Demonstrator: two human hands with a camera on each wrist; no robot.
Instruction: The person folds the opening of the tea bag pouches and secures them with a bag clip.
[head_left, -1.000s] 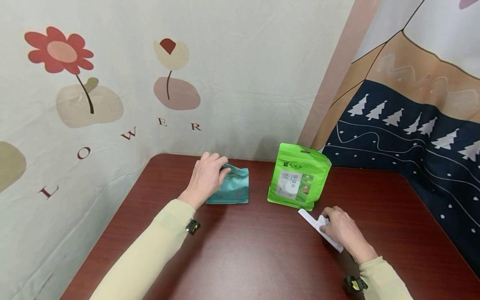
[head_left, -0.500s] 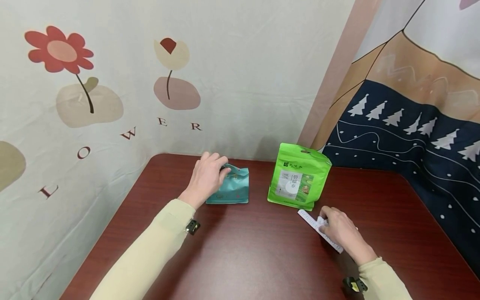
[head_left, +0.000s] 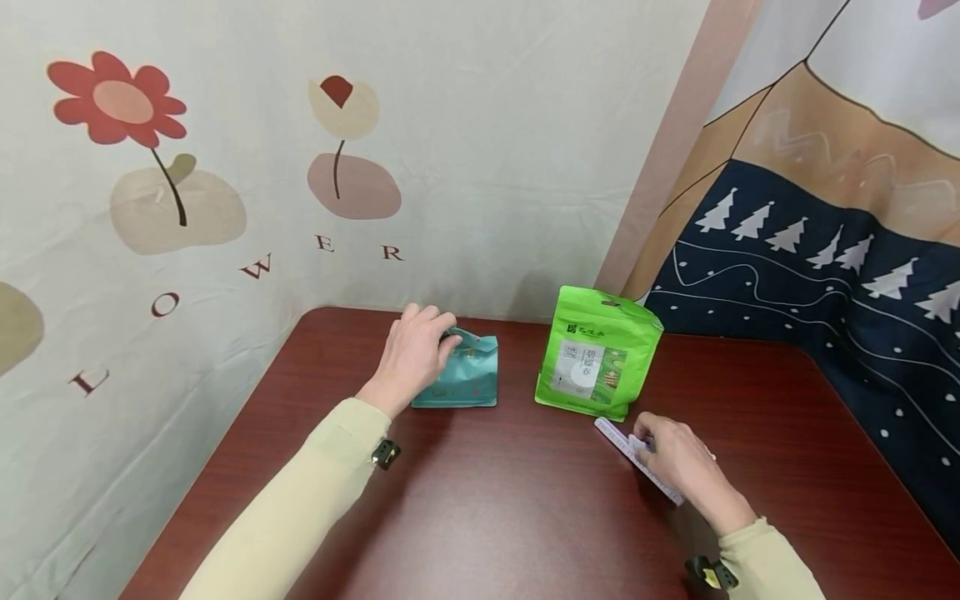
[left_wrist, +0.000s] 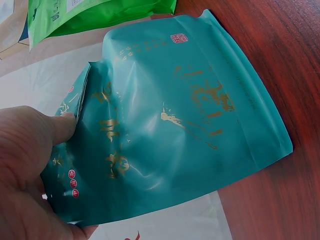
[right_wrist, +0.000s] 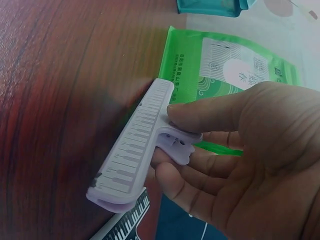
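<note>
Nudged toward nine o'clock: my right grip [head_left: 681,457], pinching lilac clip [right_wrist: 132,145]; green bag [head_left: 598,354] at its eleven o'clock; left grip [head_left: 412,357] pinches teal bag [left_wrist: 165,115]

Teal bag [head_left: 471,380] partly behind left fingers [head_left: 443,322]

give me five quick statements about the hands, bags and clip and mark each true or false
1. The left hand holds the teal bag by its top part. True.
2. The right hand grips a pale clip with a piano-key pattern. True.
3. The pale clip is fastened onto the teal bag. False: it is in the right hand, apart from that bag.
4. The green bag stands on the table. True.
5. In the head view, the teal bag looks taller than the green bag. False: the green bag looks taller.
</note>
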